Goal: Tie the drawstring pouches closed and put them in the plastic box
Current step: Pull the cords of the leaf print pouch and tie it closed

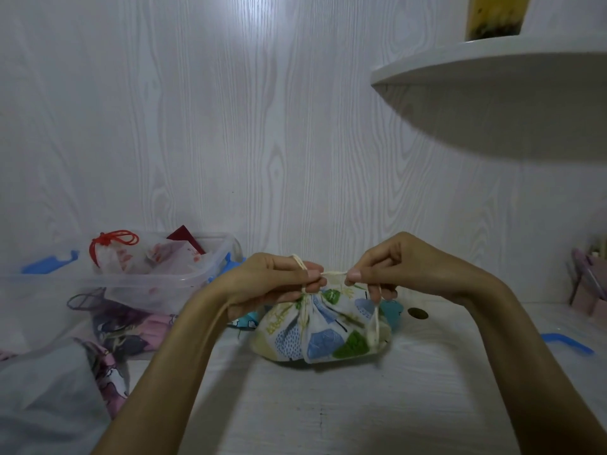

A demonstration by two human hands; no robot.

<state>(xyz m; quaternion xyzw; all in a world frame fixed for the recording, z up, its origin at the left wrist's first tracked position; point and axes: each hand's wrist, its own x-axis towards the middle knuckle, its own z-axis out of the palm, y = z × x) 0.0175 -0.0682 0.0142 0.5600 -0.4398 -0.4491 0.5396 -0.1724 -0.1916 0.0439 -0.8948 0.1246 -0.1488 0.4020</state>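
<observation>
A white pouch printed with blue and green leaves (323,330) sits on the white table, its mouth gathered shut. My left hand (272,284) and my right hand (391,267) each pinch the cream drawstring (333,273) just above the pouch, a short length stretched between them. Another strand hangs down the pouch's right side. At the left stands the clear plastic box (184,277); inside it lies a white pouch with a red drawstring (131,254).
Purple and pink pouches (131,326) lie in front of the box. A blue lid piece (566,343) rests at the right, a dark round spot (417,313) behind the pouch. A curved white shelf (492,77) overhangs the right side. Pens stand at the far right (591,277).
</observation>
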